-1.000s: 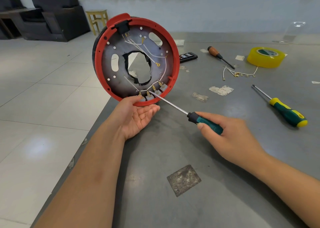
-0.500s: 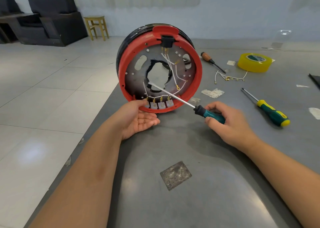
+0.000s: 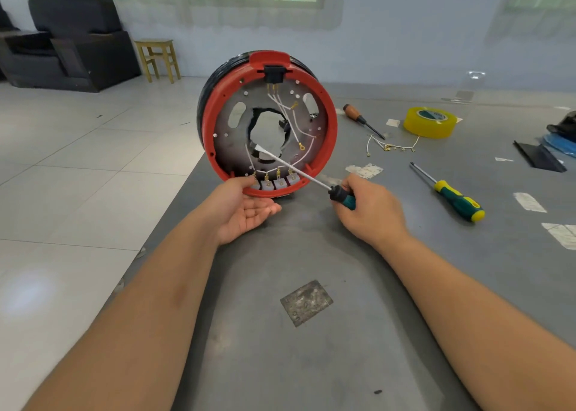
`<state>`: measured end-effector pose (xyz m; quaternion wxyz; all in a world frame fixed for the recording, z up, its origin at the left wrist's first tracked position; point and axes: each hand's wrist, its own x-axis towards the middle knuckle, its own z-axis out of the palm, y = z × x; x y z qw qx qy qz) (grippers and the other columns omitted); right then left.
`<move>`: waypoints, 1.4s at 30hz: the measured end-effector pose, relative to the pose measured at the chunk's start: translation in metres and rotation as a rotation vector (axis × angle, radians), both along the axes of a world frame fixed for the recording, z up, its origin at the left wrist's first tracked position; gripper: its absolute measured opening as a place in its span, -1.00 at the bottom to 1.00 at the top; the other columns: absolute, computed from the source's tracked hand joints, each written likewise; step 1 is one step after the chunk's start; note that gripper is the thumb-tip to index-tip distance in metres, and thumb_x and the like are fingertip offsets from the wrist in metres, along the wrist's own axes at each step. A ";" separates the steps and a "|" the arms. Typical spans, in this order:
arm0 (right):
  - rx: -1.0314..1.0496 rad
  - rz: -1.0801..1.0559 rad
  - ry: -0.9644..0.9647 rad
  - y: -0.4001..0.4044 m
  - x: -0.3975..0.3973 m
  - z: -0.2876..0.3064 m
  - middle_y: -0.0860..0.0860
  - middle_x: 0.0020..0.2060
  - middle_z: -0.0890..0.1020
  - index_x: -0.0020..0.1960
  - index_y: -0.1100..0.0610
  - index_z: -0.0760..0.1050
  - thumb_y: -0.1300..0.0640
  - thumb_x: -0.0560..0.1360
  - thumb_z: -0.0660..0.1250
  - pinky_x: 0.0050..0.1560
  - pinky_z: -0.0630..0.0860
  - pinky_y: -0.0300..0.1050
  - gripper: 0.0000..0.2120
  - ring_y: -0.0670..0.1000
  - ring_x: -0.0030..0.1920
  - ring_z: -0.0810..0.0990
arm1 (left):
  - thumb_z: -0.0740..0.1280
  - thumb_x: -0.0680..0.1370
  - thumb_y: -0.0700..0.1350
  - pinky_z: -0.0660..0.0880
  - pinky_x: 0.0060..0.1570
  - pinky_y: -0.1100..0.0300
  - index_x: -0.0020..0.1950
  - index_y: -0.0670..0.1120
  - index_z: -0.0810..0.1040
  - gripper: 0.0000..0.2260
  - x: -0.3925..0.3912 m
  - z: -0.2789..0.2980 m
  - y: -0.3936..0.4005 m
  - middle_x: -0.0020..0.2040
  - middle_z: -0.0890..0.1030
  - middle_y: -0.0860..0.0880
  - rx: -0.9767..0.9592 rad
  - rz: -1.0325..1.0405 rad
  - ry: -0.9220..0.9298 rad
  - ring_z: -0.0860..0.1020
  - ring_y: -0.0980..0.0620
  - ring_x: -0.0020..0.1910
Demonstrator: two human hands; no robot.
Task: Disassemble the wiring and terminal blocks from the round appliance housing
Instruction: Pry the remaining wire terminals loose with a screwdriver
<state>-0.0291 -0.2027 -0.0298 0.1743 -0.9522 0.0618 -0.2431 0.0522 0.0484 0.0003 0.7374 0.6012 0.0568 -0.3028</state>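
Note:
The round appliance housing (image 3: 330, 120), red-rimmed with a dark metal plate, stands on edge on the grey table, its open side facing me. White wires (image 3: 291, 114) run from a black socket at its top to several grey terminal blocks (image 3: 280, 182) along the bottom rim. My left hand (image 3: 246, 205) holds the lower rim, thumb inside next to the leftmost block, palm up. My right hand (image 3: 371, 211) grips a green-handled screwdriver (image 3: 343, 197); its shaft crosses above the blocks and its tip lies near the plate's centre hole.
On the table to the right lie a second green-and-yellow screwdriver (image 3: 452, 197), a wooden-handled screwdriver (image 3: 358, 118), a loose bundle of removed wires (image 3: 389, 145), a yellow tape roll (image 3: 430, 122) and paper scraps. The table's left edge drops to a tiled floor.
The housing has turned so its socket is at the top and has come nearer the table's middle. The screwdriver tip has moved from the terminal blocks up toward the centre hole.

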 end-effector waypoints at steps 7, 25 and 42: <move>0.252 0.030 -0.137 0.006 0.009 -0.001 -0.16 -0.30 0.51 -0.07 -0.10 0.40 -0.17 0.60 0.30 -0.28 0.40 -0.16 -0.82 -0.06 -0.23 0.51 | 0.23 0.72 0.04 0.63 -0.38 0.24 0.17 -0.45 0.54 -0.51 0.002 -0.008 -0.004 -0.06 0.72 -0.37 -0.085 0.011 0.005 0.74 -0.08 -0.27; 1.087 -0.051 -0.345 0.059 0.059 0.001 -0.01 -0.36 0.66 -0.10 0.02 0.56 -0.01 0.57 0.35 -0.46 0.49 -0.25 -0.87 -0.02 -0.43 0.67 | 0.41 0.60 0.20 0.69 -0.20 0.14 0.24 -0.29 0.55 -0.45 -0.001 -0.015 -0.027 -0.03 0.73 -0.32 -0.013 -0.057 -0.164 0.76 -0.20 -0.04; 1.145 0.060 -0.313 0.038 0.086 0.003 0.01 -0.39 0.67 -0.07 0.03 0.53 -0.04 0.54 0.43 -0.42 0.53 -0.20 -0.84 -0.03 -0.43 0.62 | 0.50 0.40 -0.35 0.68 0.03 0.10 0.38 -0.26 0.54 -0.46 0.039 -0.021 -0.051 0.20 0.70 -0.26 -0.471 0.009 -0.153 0.70 -0.20 0.18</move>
